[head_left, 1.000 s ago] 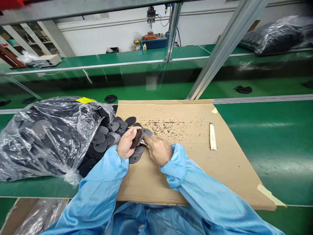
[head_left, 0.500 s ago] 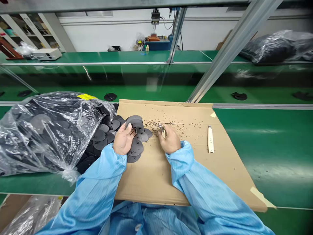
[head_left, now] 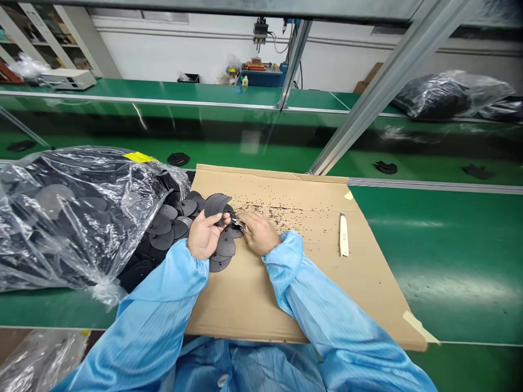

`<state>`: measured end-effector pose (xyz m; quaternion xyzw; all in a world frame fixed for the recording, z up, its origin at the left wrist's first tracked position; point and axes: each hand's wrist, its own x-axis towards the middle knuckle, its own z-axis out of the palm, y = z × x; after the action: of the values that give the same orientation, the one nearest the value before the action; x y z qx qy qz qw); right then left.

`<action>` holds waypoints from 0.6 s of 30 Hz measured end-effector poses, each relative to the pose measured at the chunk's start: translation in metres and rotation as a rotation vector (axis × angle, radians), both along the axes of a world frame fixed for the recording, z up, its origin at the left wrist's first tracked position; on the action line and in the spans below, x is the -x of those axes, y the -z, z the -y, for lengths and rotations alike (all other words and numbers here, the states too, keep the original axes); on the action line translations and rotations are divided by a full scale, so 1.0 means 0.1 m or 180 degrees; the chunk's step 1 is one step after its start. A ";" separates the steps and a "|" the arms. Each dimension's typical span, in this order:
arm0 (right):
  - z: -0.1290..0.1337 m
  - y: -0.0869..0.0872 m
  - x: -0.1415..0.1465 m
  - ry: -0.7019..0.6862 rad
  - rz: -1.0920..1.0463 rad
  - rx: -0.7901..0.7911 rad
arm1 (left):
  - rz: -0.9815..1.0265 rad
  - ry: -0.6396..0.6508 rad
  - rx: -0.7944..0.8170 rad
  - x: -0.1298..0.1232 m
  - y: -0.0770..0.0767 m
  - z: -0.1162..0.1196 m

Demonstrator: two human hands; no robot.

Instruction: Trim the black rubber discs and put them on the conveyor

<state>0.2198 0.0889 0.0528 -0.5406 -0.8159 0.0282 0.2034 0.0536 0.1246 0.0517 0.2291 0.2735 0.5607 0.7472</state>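
Fanned between the fingers of my left hand (head_left: 206, 238) are several thin black plastic discs (head_left: 215, 204). My right hand (head_left: 260, 233) is closed around small metal cutting pliers (head_left: 240, 223), whose jaws reach the near edge of the held discs; whether they bite on anything is too small to tell. Just below my left hand, more loose black discs (head_left: 224, 249) with small nubs overlap on the cardboard sheet (head_left: 253, 299). Tiny black bits (head_left: 281, 213) are scattered over the cardboard beyond my right hand.
A large clear bag (head_left: 77, 218) of black discs lies open at the left, spilling discs (head_left: 161, 234) toward the cardboard. On the right of the cardboard is a white-handled cutter (head_left: 344, 235). A metal post (head_left: 368, 98) slants up behind it. The bench (head_left: 449, 245) is green.
My right hand has moved left with the pliers, bringing the jaws up to the discs in my left hand. The view has shifted slightly; my left hand keeps its hold.
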 end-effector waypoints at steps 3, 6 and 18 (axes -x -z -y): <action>0.02 -0.01 -0.02 0.0242 0.0207 0.0087 | -0.0004 0.0044 -0.0044 0.00 0.01 0.00; 0.04 -0.01 -0.06 0.0379 0.0224 0.0090 | -0.0109 0.0137 -0.0097 0.01 0.00 0.01; 0.22 -0.19 -0.09 0.0393 -0.4471 0.1713 | -0.0839 0.0354 -0.0897 -0.05 0.03 0.12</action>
<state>0.2290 0.0672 0.0715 -0.4713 -0.4276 0.5530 0.5378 0.0588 0.1123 0.0490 0.4175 0.2747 0.5164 0.6954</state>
